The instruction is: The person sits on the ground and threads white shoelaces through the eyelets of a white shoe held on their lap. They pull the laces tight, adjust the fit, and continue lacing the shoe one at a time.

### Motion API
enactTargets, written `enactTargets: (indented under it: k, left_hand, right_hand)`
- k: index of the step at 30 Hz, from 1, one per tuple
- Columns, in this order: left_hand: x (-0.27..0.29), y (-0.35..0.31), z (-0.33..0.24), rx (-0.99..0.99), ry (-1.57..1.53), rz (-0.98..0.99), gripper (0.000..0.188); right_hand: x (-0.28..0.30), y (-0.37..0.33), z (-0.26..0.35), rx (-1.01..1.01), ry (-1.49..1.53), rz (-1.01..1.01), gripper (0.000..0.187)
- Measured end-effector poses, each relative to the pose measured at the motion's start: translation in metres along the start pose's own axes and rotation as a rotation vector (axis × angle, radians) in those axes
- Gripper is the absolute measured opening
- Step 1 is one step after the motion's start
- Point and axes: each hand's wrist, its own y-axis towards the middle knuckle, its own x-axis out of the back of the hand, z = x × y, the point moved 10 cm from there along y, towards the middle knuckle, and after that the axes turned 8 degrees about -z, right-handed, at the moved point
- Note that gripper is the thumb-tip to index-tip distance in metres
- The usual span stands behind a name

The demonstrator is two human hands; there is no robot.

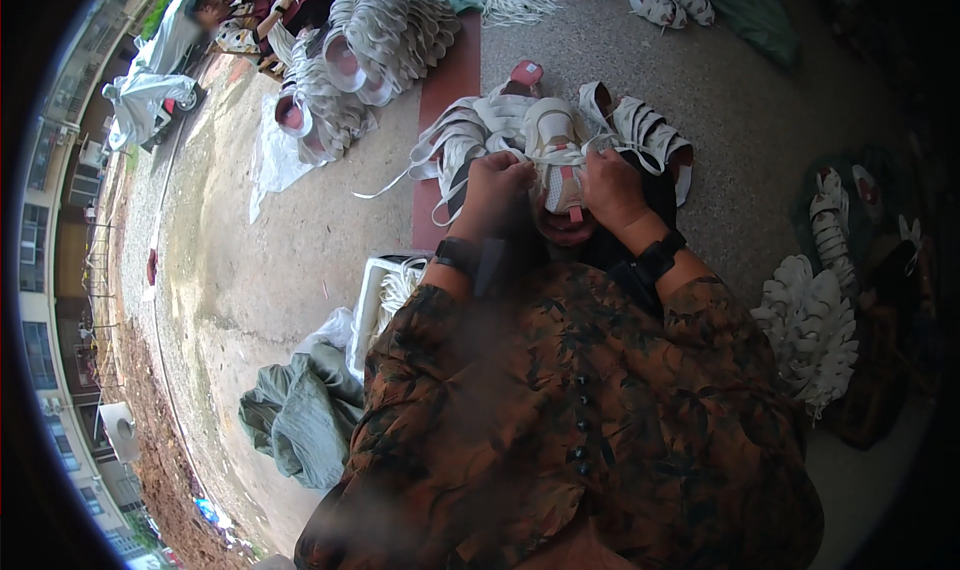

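Observation:
A white and beige sneaker point(553, 127) with pink trim rests in front of me over my lap, its opening toward me. On its left side my left hand point(497, 192) is closed around a white shoelace point(388, 185), whose loose length trails out to the left. Opposite it, my right hand point(614, 187) pinches lace at the right side of the same shoe. Lace crosses the tongue between both hands. More white shoe uppers point(645, 130) lie just beyond and to the sides of the shoe. The exact hold of the fingertips is partly hidden.
Nested shoe uppers point(405, 35) stand in stacks at the far left, near another person point(275, 15). Loose laces fill a white box point(366, 305) at my left, beside a grey-green cloth bag point(300, 405). Another stack of uppers point(808, 320) lies at my right.

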Motion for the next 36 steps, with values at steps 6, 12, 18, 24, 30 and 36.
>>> enactTargets:
  k: [6, 12, 18, 24, 30, 36]
  left_hand:
    - [-0.005, 0.0, -0.008, -0.063, 0.095, -0.055, 0.014]
    - [0.0, 0.007, -0.005, -0.129, 0.208, -0.098, 0.016]
    - [0.0, 0.011, -0.01, -0.252, 0.498, -0.167, 0.022]
    - [-0.004, 0.015, -0.01, -0.337, 0.719, -0.198, 0.02]
    - [-0.003, 0.019, -0.003, -0.264, 0.654, -0.185, 0.023]
    - [-0.007, 0.009, -0.011, -0.342, 0.861, -0.263, 0.022]
  right_hand:
    - [-0.013, 0.0, -0.009, 0.017, 0.01, -0.035, 0.011]
    - [-0.001, -0.007, -0.021, -0.027, 0.188, -0.233, 0.008]
    - [0.016, 0.008, 0.036, 0.157, 0.342, -0.134, 0.007]
    - [-0.02, 0.008, 0.034, 0.191, 0.291, -0.017, 0.01]
    - [-0.022, 0.008, 0.032, 0.151, 0.397, 0.041, 0.018]
    - [-0.025, 0.008, 0.03, 0.106, 0.396, 0.058, 0.02]
